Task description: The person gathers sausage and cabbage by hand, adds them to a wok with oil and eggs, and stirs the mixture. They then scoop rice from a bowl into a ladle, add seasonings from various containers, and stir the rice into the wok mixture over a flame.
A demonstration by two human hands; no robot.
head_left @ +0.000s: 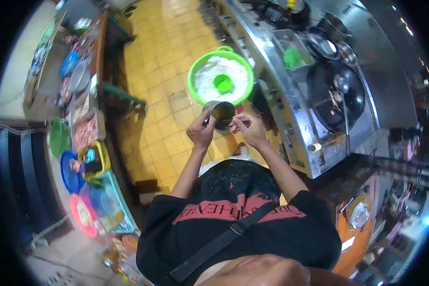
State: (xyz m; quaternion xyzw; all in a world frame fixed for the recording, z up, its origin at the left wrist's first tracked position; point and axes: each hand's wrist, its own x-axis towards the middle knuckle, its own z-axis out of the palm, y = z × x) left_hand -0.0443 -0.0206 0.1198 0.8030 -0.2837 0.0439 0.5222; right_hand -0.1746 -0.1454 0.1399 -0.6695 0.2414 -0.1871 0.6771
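Note:
A metal pot [223, 112] is held up in front of my body, its mouth facing me and its inside dark brownish. My left hand [201, 127] is closed at its left side, around what looks like a dark handle. On the opposite side, my right hand [249, 128] pinches at the rim with thumb and fingers. Whether something small is also between those fingertips is hard to see. Just beyond the pot, a bright green basin [191, 82] full of white grains or powder stands low over the floor. A green cup [222, 83] sits in the white contents.
To the right runs a steel stove counter [291, 107] with a black wok [326, 90], a ladle [344, 102] and a clear tray [307, 45]. On the left, a table carries a meat tray [101, 125], a yellow basket [106, 151] and a pink bowl [75, 212]. Yellow tiles [159, 62] cover the floor.

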